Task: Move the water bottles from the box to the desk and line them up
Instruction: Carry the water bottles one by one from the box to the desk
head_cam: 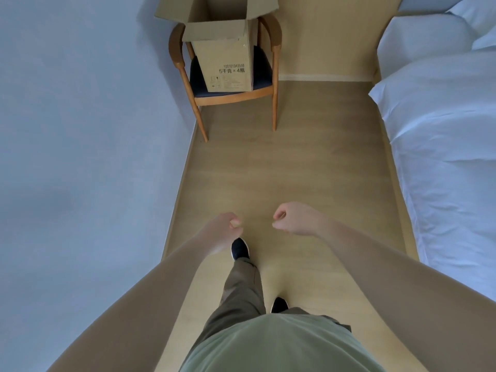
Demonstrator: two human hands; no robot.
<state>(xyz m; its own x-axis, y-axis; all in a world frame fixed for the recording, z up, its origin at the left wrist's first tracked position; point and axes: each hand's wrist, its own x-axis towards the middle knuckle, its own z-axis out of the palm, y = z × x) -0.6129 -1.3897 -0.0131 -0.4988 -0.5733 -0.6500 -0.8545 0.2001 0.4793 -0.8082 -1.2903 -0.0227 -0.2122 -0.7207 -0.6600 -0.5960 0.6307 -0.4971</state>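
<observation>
An open cardboard box (224, 60) stands on the seat of a wooden chair (276, 76) at the far end of the room. Its flaps are folded out and its inside shows no bottles from this angle. No water bottle and no desk are in sight. My left hand (226, 232) and my right hand (291, 218) are held out in front of me at waist height, well short of the box. Each has its fingers curled into a loose fist and holds nothing.
A pale wall (80, 130) runs along the left. A bed with white bedding (442, 130) fills the right side. Between them a strip of wooden floor (295, 157) leads to the chair. My legs and dark shoes (239, 248) are below my hands.
</observation>
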